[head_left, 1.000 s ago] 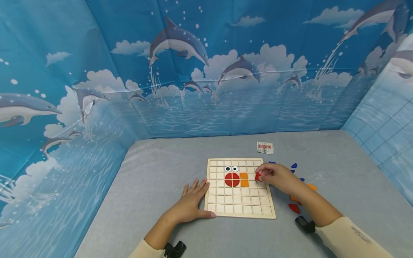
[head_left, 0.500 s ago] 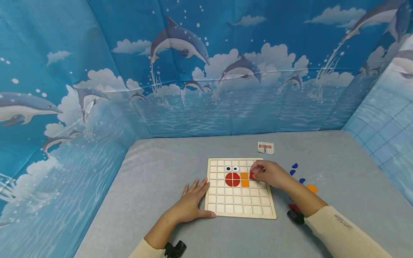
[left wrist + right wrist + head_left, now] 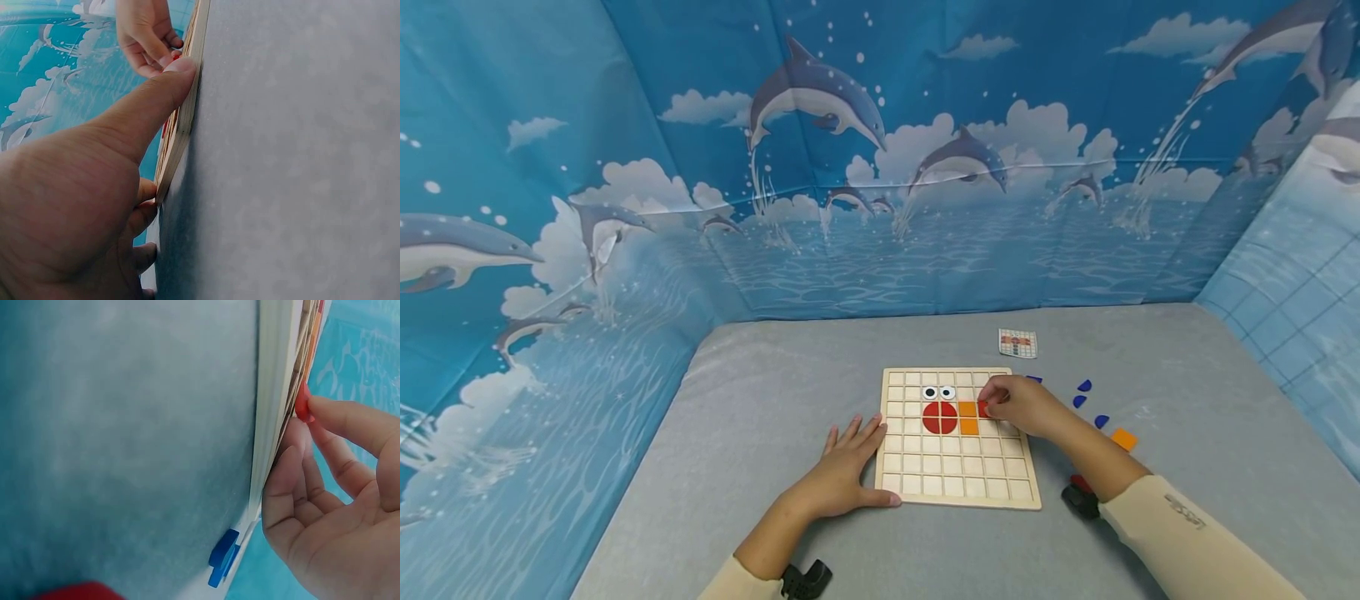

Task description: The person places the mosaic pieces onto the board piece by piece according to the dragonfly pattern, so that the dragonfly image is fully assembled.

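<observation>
A wooden grid board (image 3: 955, 487) lies on the grey surface. Spread along its left edge, my left hand (image 3: 844, 475) steadies it, with the thumb (image 3: 178, 72) on the near edge. My right hand (image 3: 1026, 406) pinches a small red piece (image 3: 304, 403) between thumb and fingertips at a cell just right of two orange squares (image 3: 968, 418). Its exact shape is partly hidden by the fingers. Left of the orange squares, red quarter pieces form a circle (image 3: 940, 418). Two eye pieces (image 3: 938, 392) sit above that circle.
A small printed pattern card (image 3: 1017, 342) lies behind the board. Right of the board are several blue pieces (image 3: 1084, 386), an orange square (image 3: 1124, 439) and a red piece (image 3: 1079, 482) partly covered by the right forearm. A dolphin-print curtain (image 3: 880, 250) borders the surface.
My right hand has moved left over the board with the red piece, stopping beside the orange squares. The left hand has stayed at the board's edge.
</observation>
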The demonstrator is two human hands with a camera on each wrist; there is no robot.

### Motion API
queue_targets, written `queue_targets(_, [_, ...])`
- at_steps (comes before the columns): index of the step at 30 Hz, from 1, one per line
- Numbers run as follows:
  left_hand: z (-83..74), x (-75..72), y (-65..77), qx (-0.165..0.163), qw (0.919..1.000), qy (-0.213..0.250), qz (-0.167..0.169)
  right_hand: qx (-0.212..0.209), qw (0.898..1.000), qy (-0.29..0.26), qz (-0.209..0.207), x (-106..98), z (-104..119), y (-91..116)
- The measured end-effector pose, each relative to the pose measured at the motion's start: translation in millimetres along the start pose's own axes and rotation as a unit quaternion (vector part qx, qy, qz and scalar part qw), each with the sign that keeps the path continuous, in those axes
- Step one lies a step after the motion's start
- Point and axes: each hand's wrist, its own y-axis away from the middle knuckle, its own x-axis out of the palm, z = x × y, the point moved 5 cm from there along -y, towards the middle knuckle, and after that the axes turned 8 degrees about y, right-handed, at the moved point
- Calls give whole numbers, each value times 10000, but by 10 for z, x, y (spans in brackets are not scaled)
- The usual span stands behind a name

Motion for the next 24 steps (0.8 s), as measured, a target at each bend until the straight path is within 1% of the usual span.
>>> queue_targets(6, [-16,-12,10,10,10000,-12,-13,-48,9999,100,-39,12,20,12])
queue_targets(13, [-17,-5,10,33,10000,-15,-28,-28,9999,71,-81,16,29,22])
queue_targets(24, [-29,-12,16,29,10000,6,-43,-59,9998,173,-93,22,29,0])
